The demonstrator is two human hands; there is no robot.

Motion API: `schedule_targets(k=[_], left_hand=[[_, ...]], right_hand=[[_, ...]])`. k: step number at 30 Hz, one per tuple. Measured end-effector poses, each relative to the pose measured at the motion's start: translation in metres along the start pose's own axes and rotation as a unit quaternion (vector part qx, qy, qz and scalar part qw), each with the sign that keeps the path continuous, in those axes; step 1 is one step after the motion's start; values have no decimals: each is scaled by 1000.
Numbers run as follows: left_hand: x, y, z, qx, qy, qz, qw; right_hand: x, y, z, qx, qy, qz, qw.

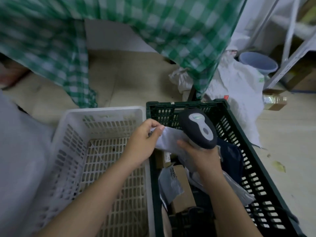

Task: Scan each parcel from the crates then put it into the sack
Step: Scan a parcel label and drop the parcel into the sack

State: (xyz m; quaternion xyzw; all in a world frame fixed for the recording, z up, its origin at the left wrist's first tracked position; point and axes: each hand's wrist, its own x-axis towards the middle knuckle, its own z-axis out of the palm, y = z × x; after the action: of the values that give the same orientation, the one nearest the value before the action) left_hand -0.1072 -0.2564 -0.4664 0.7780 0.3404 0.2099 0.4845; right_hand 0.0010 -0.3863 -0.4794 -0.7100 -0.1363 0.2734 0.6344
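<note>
My left hand [143,142] pinches the top edge of a soft grey-white parcel [171,141], held above the gap between the two crates. My right hand [203,156] grips a black and grey barcode scanner [198,127], which rests right over the same parcel. Below them the dark green crate [239,127] holds brown boxes [181,187], grey mailer bags and a dark blue parcel [230,158]. The white crate [71,134] on the left shows only its slotted bottom. A green checked sack [179,36] hangs open at the back.
Flattened cardboard [128,79] covers the floor behind the crates. White bags [236,86], a grey bucket [258,62] and a metal shelf frame [290,53] stand at the right. A taped box [275,101] lies on the floor near the shelf. A pale bag [17,151] fills the left edge.
</note>
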Motion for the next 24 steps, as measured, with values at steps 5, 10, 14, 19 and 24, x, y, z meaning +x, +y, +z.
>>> schedule_targets(k=[5,10,14,19,24], left_hand=[[-71,53,-41,8,74,19,997],[-151,97,-84,-45,93,13,995],[-204,119,-120,-52,25,11,998],[-254,133,-155,16,44,40,998],[-275,144,-171,-29,85,35,995]], right_hand=[[-69,-44,10,-43,-52,-47,997],[-147,-94,11,-28,-58,-78,995],[-198,-131,0,16,-39,-59,997],[-240,-166,-10,100,-34,0,994],[-264,-182,-11,126,-65,24,990]])
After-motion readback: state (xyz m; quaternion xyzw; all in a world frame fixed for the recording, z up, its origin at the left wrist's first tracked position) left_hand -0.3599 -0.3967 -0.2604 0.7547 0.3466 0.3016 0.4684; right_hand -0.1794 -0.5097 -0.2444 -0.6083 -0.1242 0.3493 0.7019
